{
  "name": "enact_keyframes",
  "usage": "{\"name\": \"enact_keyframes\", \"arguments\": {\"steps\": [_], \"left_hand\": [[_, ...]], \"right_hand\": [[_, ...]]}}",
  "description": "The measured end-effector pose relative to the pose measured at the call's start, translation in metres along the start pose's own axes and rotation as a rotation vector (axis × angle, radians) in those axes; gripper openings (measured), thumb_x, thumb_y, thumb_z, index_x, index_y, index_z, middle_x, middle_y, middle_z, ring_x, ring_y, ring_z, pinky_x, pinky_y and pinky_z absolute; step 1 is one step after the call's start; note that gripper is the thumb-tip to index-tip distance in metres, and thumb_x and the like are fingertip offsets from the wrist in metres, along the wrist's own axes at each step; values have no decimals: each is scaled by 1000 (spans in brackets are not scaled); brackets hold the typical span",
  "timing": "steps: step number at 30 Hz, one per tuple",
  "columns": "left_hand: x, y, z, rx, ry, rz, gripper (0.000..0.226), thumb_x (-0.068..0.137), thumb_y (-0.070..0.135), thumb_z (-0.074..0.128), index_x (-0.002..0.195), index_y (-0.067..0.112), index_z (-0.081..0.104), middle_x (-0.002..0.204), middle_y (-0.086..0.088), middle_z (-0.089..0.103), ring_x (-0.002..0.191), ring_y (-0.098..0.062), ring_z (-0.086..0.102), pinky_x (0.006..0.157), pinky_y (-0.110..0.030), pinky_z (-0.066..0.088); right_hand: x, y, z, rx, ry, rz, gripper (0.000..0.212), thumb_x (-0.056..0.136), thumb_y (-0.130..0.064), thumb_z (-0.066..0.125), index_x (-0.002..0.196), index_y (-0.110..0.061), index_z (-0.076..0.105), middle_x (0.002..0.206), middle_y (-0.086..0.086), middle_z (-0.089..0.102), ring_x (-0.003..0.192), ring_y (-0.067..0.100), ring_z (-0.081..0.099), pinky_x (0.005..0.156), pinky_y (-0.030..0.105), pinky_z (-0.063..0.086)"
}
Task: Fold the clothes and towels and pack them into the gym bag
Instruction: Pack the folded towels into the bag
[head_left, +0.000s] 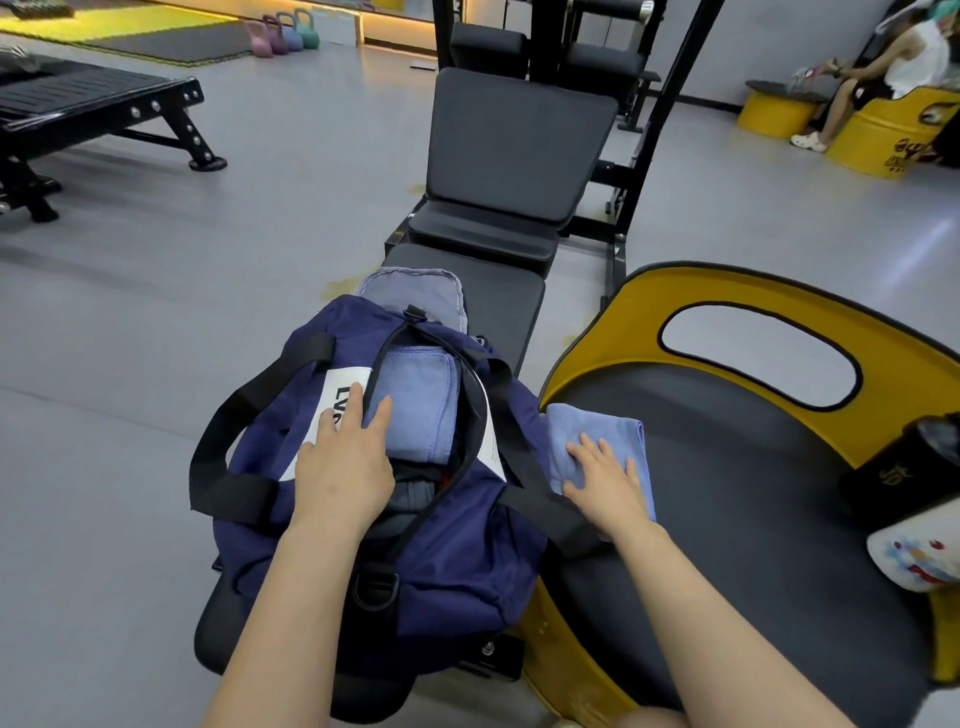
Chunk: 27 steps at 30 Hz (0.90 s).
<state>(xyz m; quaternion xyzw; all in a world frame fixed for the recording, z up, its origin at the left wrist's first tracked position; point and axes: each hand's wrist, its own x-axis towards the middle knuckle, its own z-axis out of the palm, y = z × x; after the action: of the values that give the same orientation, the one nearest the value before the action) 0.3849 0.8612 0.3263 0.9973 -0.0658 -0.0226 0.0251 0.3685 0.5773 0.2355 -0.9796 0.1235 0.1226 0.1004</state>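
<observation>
A navy gym bag (457, 561) with black straps lies unzipped on a black workout bench (498, 306). Inside it a folded blue towel (421, 400) lies on top of darker clothes. My left hand (343, 467) rests on the bag's left rim with straight fingers, the fingertips touching the towel inside. A second folded blue towel (576, 431) lies on the black seat of a yellow barrel chair (753, 525) to the right of the bag. My right hand (605, 480) lies flat on this towel with spread fingers. A grey-blue cloth (415, 291) sits on the bench behind the bag.
A black bottle (904, 467) and a white printed item (914, 556) sit at the chair's right edge. A black gym machine (524, 140) stands behind the bench, another bench (98, 114) at far left. A person sits on yellow barrels (878, 130) at back right.
</observation>
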Motion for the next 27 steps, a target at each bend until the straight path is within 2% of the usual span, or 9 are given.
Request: {"name": "enact_keyframes", "arguments": {"steps": [3,7,9,13,15,17,20,22,27], "left_hand": [[0,0,0,-2,-2,0,60,99,20,35,152,27,8,160,-4,-3,141,-27,17,94,-38,42],[0,1,-1,-3,-10,-12,59,98,20,33,151,28,9,160,-3,-2,142,-27,16,96,-39,41],[0,1,-1,-2,-13,-12,59,98,20,33,152,28,9,160,-3,-2,142,-27,16,96,-40,41],[0,1,-1,7,-16,-13,59,99,20,32,152,28,8,160,-3,-2,142,-27,16,96,-39,41],[0,2,-1,-1,-20,-14,59,99,20,33,152,28,8,160,-3,-2,142,-27,16,96,-40,41],[1,2,-2,-13,-26,-18,59,99,20,33,152,29,8,160,-3,-2,142,-27,15,97,-40,41],[2,3,-2,-10,-35,-23,59,99,20,33,151,30,7,160,-3,-3,143,-27,15,97,-40,40],[2,3,-1,-8,-34,-25,59,99,21,33,151,30,8,160,-3,-2,142,-27,15,97,-41,40],[3,3,-1,-28,-28,-32,59,98,20,35,151,29,10,160,-2,0,141,-27,17,97,-41,40]], "right_hand": [[-2,-6,-1,60,2,29,47,97,-31,38,143,-23,31,159,-1,14,147,21,7,117,48,7],[-3,-19,-6,197,108,139,36,92,-31,45,125,-16,47,135,1,45,131,23,35,112,44,17],[-2,-23,-8,185,127,170,36,87,-28,47,120,-14,49,124,2,52,122,25,43,109,44,25],[2,-28,-8,64,156,186,35,87,-32,49,116,-13,53,121,4,56,119,25,45,104,40,31],[1,-29,-9,-51,208,174,34,89,-37,50,113,-14,56,119,5,54,116,25,45,97,35,34],[-1,-28,-13,-72,259,175,26,89,-36,51,100,-14,59,110,5,54,108,25,46,88,33,35],[-6,-25,-28,120,229,239,16,89,-26,49,77,-15,50,82,5,56,80,24,51,65,31,39],[-11,-24,-37,205,200,267,14,90,-24,48,80,-14,51,73,3,51,71,23,47,57,29,36],[-25,-21,-39,301,273,150,13,88,-14,47,101,-14,46,89,11,56,70,23,50,56,30,40]]}}
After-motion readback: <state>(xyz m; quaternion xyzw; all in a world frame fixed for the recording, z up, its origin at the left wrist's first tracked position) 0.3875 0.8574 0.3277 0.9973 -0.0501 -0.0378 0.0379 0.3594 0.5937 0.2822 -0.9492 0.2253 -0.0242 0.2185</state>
